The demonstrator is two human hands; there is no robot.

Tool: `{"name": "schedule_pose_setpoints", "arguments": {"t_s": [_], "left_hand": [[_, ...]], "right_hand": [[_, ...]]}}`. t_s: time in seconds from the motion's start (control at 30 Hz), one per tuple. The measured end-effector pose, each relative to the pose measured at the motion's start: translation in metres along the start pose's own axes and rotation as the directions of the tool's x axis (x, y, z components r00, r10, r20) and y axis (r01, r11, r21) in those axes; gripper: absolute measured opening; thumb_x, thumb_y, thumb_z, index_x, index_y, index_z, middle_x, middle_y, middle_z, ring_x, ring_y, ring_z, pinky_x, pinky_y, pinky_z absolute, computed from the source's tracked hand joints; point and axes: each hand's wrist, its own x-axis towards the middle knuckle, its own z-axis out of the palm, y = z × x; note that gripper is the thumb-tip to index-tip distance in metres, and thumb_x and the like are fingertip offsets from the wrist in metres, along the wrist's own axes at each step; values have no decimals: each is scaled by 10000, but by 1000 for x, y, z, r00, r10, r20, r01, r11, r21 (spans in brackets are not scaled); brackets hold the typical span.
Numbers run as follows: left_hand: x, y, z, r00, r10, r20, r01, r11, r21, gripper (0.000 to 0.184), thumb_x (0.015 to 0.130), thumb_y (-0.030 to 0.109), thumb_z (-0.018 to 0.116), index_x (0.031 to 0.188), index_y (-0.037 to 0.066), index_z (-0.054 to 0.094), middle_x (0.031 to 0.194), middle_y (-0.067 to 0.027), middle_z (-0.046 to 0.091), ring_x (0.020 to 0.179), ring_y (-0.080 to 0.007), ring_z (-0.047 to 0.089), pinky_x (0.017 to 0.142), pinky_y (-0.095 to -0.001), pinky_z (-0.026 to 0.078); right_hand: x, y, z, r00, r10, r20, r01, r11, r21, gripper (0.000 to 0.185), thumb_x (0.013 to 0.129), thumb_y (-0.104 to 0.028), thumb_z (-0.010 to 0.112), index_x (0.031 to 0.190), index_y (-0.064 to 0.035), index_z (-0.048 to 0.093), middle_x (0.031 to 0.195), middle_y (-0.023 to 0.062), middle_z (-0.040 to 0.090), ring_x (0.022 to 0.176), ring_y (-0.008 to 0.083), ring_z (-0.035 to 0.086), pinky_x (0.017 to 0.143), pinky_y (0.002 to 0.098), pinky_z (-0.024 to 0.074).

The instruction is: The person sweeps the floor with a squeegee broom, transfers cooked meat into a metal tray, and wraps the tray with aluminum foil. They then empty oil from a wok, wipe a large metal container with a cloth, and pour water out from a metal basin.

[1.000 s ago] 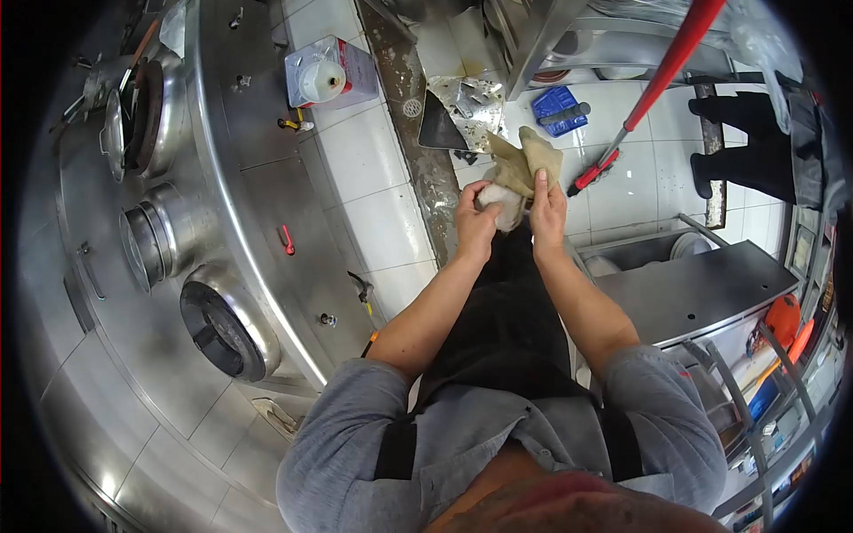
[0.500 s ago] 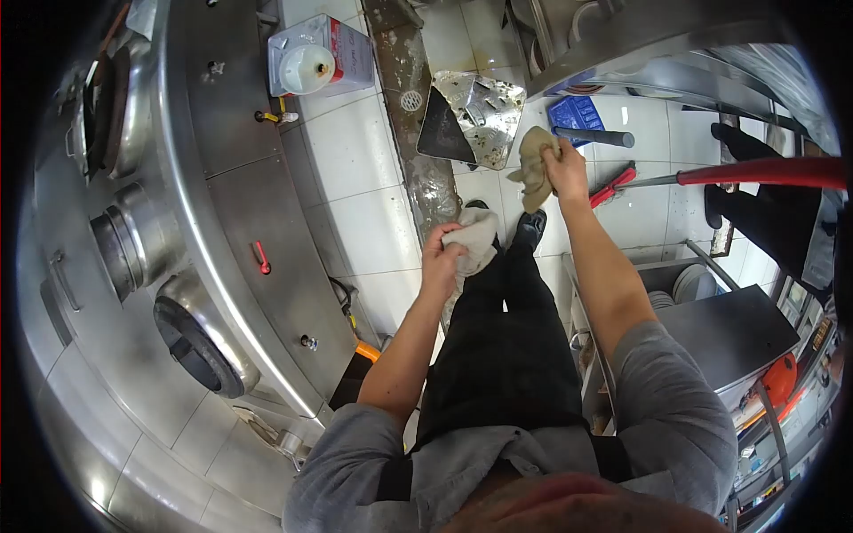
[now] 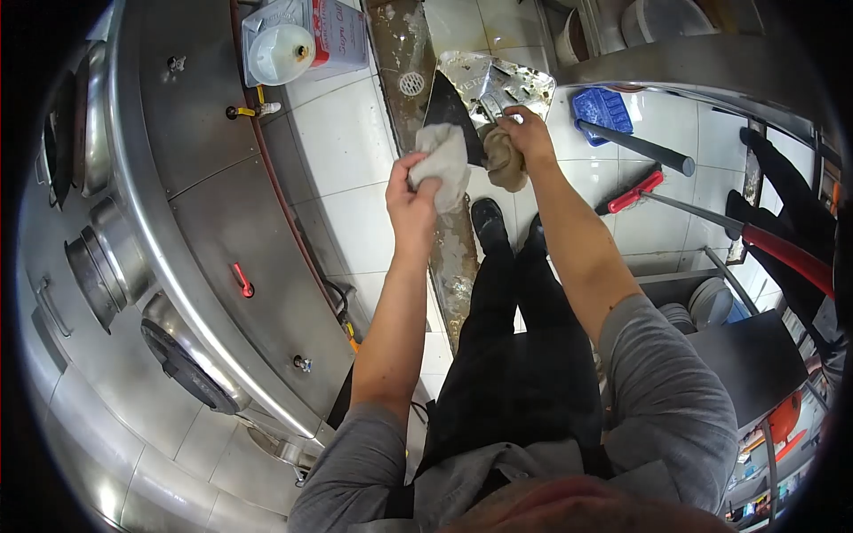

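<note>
My left hand [image 3: 413,200] is closed on a pale grey cloth [image 3: 442,164], which hangs above the dark floor channel. To its right, my right hand [image 3: 528,135] is closed round a crumpled tan cloth [image 3: 505,164]. The two cloths are apart. Just beyond the tan cloth lies a shiny, dirt-spotted metal sheet [image 3: 520,84] on the floor, with a black triangular part at its left side. My right fingertips overlap the sheet's near edge in view; whether they touch it I cannot tell.
A steel stove counter [image 3: 209,209] runs along the left. An oil tin [image 3: 339,37] stands at the top. At right are a blue dustpan [image 3: 604,111], a red brush [image 3: 635,191] with a long handle, another person's legs [image 3: 777,173], and a steel rack [image 3: 746,355] with plates.
My hands have parted, each with its own cloth, and moved up towards the metal sheet. The red brush's handle has swung down to the right. The view has shifted.
</note>
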Motion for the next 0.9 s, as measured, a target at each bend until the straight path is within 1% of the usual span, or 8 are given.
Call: {"name": "schedule_pose_setpoints", "arguments": {"t_s": [0.3, 0.4, 0.47, 0.5, 0.53, 0.6, 0.83, 0.9], "left_hand": [[79, -29, 77, 973, 196, 122, -202, 979, 41, 392, 719, -91, 529, 1071, 66, 598, 1029, -66, 585, 941, -153, 549, 816, -246, 437], [87, -40, 95, 964, 234, 124, -256, 945, 206, 356, 736, -28, 550, 1071, 73, 614, 1049, -113, 597, 961, -207, 572, 835, -287, 448], [87, -39, 107, 954, 268, 137, -298, 772, 561, 313, 773, 86, 548, 1078, 68, 617, 1082, -181, 598, 989, -290, 579, 870, -359, 449], [86, -36, 113, 977, 161, 141, -213, 674, 707, 372, 804, 244, 538, 1097, 23, 602, 1099, -232, 581, 1033, -373, 549, 913, -412, 428], [85, -32, 120, 977, 163, 136, -211, 677, 705, 372, 804, 244, 538, 1097, 23, 602, 1099, -232, 581, 1033, -373, 549, 913, -412, 428], [80, -29, 132, 994, -86, 61, -23, 385, 923, 468, 814, 335, 525, 1095, -35, 581, 1084, -239, 583, 1052, -390, 535, 917, -411, 433], [104, -36, 149, 971, -187, -148, 204, 330, 922, 443, 744, 289, 588, 1072, -8, 609, 1091, -195, 605, 1066, -330, 567, 910, -396, 451], [106, -44, 147, 978, -151, -145, 190, 359, 914, 423, 738, 274, 585, 1055, -4, 617, 1085, -184, 613, 1049, -320, 580, 900, -396, 457]], "right_hand": [[-1, -17, 0, 999, 30, -29, -26, 989, 149, 304, 764, -222, 630, 1033, -81, 640, 841, 154, 665, 756, 234, 630, 707, 331, 485], [4, -11, 4, 999, -16, -51, 17, 999, 31, 308, 776, -209, 599, 1038, -49, 619, 914, 201, 657, 860, 320, 634, 762, 359, 478], [4, -4, 5, 997, -75, -29, 74, 997, -26, 348, 796, -205, 553, 1105, -56, 612, 949, 215, 652, 884, 327, 634, 772, 361, 477], [-5, -12, 1, 1000, -17, 23, 16, 1000, 13, 374, 804, -227, 559, 1139, -67, 607, 962, 228, 647, 907, 328, 634, 777, 360, 476], [-8, -11, 2, 999, -21, 25, 21, 1000, 8, 374, 804, -227, 559, 1139, -67, 607, 962, 228, 647, 907, 328, 634, 777, 360, 476], [-15, -8, 3, 998, 42, 46, -47, 994, 96, 340, 835, -234, 546, 1106, -42, 620, 932, 213, 659, 876, 288, 642, 766, 350, 478], [-15, 17, 14, 982, 49, 180, -105, 943, 317, 363, 874, -256, 503, 1146, -36, 598, 882, 172, 670, 794, 222, 631, 747, 338, 481], [-17, 23, 18, 994, -9, 111, -16, 976, 218, 362, 866, -255, 518, 1143, -37, 601, 884, 173, 669, 793, 225, 632, 745, 339, 483]]}}
